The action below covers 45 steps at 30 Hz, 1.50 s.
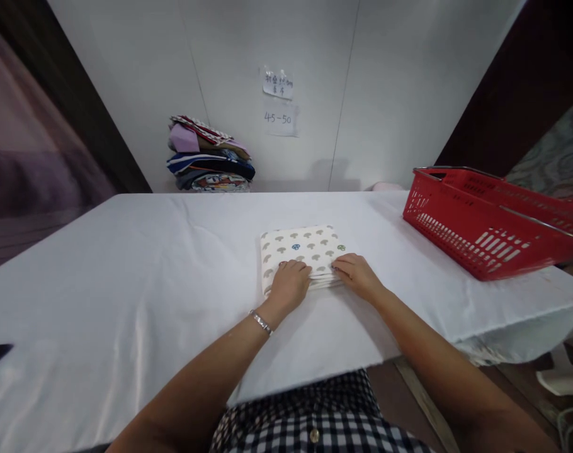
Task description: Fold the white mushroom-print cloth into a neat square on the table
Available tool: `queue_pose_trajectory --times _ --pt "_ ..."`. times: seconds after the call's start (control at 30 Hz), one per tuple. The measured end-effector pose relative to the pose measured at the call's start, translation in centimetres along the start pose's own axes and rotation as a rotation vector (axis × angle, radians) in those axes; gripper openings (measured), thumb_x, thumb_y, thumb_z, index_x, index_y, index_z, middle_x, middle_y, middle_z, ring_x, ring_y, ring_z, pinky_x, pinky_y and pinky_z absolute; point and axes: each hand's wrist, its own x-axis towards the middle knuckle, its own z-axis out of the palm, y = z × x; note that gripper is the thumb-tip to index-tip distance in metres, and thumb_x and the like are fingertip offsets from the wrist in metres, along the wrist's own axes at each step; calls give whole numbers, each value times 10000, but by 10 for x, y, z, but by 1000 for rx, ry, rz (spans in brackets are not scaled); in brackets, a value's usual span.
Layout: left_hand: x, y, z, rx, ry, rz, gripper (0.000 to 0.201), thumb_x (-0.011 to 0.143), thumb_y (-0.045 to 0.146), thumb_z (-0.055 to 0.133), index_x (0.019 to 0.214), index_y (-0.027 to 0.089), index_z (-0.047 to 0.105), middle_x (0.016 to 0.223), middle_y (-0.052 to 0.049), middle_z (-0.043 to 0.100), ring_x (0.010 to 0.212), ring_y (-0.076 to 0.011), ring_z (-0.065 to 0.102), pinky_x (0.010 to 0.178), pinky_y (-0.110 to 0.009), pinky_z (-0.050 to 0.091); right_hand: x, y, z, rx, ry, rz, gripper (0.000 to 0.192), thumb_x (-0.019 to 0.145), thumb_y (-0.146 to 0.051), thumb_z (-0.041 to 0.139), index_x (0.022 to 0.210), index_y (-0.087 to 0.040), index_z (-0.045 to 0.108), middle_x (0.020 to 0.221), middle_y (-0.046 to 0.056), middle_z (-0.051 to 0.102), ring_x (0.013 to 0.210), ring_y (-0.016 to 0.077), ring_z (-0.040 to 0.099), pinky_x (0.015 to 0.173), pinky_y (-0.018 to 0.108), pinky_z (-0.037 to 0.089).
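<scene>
Left hand [290, 284], right hand [357, 274] flat, gripping nothing, on folded cloth [301, 248] | red basket [492, 220] right | fabric stack [209, 155] behind

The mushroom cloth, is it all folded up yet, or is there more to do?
Nearly. The mushroom cloth already lies as a neat, layered square on the white table. The left hand and right hand both press on its near edge. It has not gone anywhere yet: the red basket sits apart on the right, and a pile of folded fabrics waits by the wall.

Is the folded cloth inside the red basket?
No, the cloth lies on the table under both hands, apart from the basket.
</scene>
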Motion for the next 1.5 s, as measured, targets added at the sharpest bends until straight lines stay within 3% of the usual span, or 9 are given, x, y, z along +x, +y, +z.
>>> queue_pose_trajectory --times 0.13,0.3,0.43,0.57,0.83,1.17,1.3,1.5 --pt "4 4 10 29 12 -2 141 867 152 483 902 178 618 899 -66 606 897 -213 528 782 -362 414 4 -2 6 -8 -38 -46 227 903 -229 467 1018 -224 663 1018 74 654 962 221 543 827 372 395" --pt "-4 1 13 -114 76 -34 176 893 307 495 931 194 624 896 -49 601 864 -193 529 777 -343 411 -8 1 15 114 93 -11 238 914 -268 459 1056 -233 647 1047 89 634 976 221 541 842 388 414" --pt "-3 0 9 -183 38 -92 230 923 302 433 871 196 630 852 -38 597 818 -171 534 745 -324 408 -13 0 13 173 117 -17 233 899 -301 497 1081 -244 631 1075 86 623 1000 227 541 856 408 430" --pt "-1 0 8 -148 5 -102 218 915 267 444 819 193 624 823 -38 593 788 -167 529 724 -322 408 -12 2 15 172 112 -38 232 905 -266 471 1064 -245 639 1056 89 630 982 233 553 842 425 448" --pt "-4 2 7 -3 3 -16 207 909 173 424 786 181 589 815 -36 583 764 -156 496 678 -295 384 -17 7 22 141 238 -113 212 882 -197 496 1038 -233 636 993 80 640 943 239 574 788 412 473" --pt "-8 -1 11 28 -12 61 238 913 175 431 717 166 564 782 -30 561 698 -133 468 595 -283 341 -21 14 26 93 223 -170 218 875 -215 501 1028 -272 646 961 70 644 879 245 592 712 410 483" --pt "-7 -1 11 48 -42 49 223 912 192 442 730 170 569 794 -31 564 718 -144 477 612 -286 350 -19 9 21 106 165 -139 195 880 -208 504 1004 -239 652 935 74 637 868 230 574 736 403 467" --pt "-6 -1 4 13 -67 41 230 925 179 396 817 179 599 838 -36 572 759 -151 484 628 -276 360 -19 6 16 118 184 -86 198 881 -202 503 988 -236 666 923 67 638 865 213 553 757 384 444"
